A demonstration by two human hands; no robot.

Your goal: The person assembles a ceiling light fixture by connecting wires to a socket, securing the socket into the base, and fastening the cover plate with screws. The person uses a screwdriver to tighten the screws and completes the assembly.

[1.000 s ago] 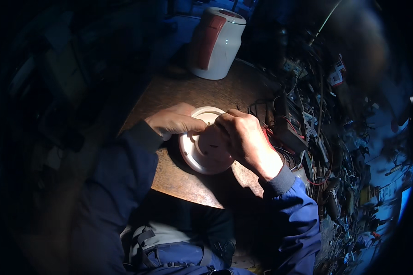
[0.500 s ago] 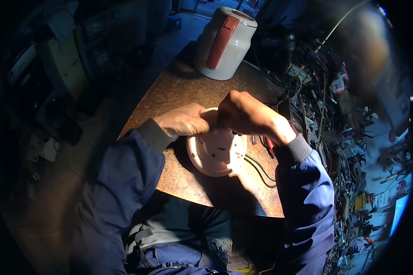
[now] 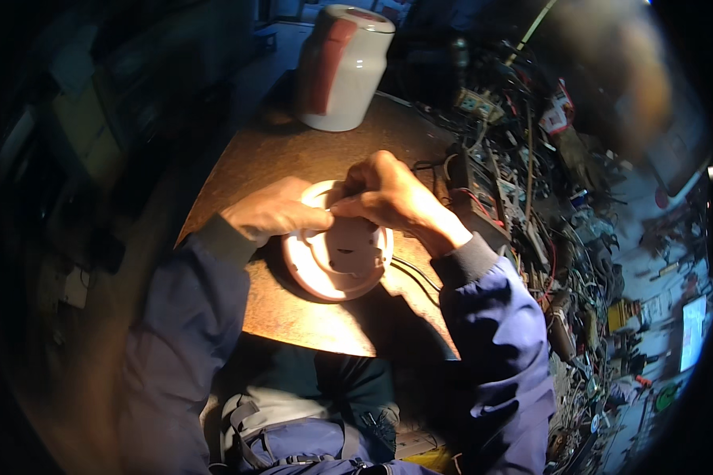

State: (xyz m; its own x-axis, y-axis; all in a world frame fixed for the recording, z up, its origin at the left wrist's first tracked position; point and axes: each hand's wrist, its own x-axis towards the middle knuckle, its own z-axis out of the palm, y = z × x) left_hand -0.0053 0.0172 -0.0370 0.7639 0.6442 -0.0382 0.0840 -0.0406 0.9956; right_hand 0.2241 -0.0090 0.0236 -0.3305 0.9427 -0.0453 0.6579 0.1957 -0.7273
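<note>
A round white kettle base (image 3: 313,265) lies on the wooden table, its underside with small holes facing up. A black cord (image 3: 417,272) runs off its right side. My left hand (image 3: 271,209) grips the base's far left rim, thumb lying over the surface. Over the far part of the base, my right hand (image 3: 394,196) is closed in a pinch, its fingertips meeting close to my left thumb. Whatever sits between those right fingertips is hidden. Farther back stands a white electric kettle (image 3: 360,83) with a red handle.
Along the table's right side heaps a dense clutter of cables, tools and parts (image 3: 531,202). The wooden table's (image 3: 293,321) curved near edge lies just before my lap. Dim shelving and boxes fill the left.
The whole view has shifted, so table, kettle and hands appear farther left. My right hand has turned slightly, its fingertips now nearer my left thumb. My left hand keeps its grip on the base.
</note>
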